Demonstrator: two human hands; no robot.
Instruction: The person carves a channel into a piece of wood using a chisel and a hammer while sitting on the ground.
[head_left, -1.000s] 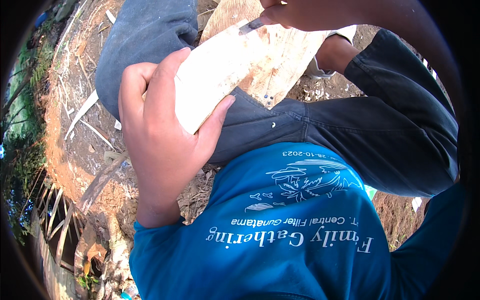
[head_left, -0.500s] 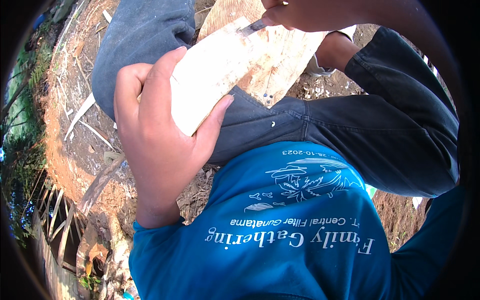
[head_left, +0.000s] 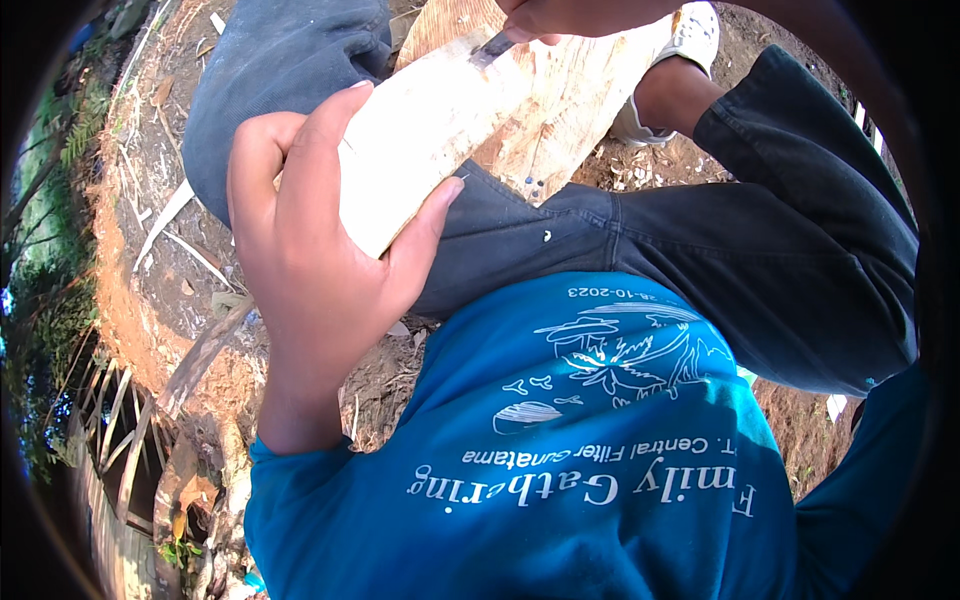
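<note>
My left hand [head_left: 305,225] is wrapped round the near end of a pale, smooth piece of wood [head_left: 410,150], thumb on one side and fingers on the other. The wood slants away from me above my lap. At its far end, a narrow metal blade [head_left: 491,47] touches the upper surface, where a darker worked patch shows. My right hand [head_left: 590,14] is closed around the blade's handle at the top edge of the view. The handle is hidden in the fingers, so the exact kind of tool cannot be made out.
Beneath the wood lies a broad, light wooden slab [head_left: 570,120] with a few dark spots near its lower corner. My bent legs in dark trousers [head_left: 720,235] flank it. Wood strips [head_left: 165,228] and a branch [head_left: 205,360] lie on the dirt at left.
My right hand and the blade have shifted slightly left along the far end of the wood. My left hand keeps its grip, and the wood has barely moved.
</note>
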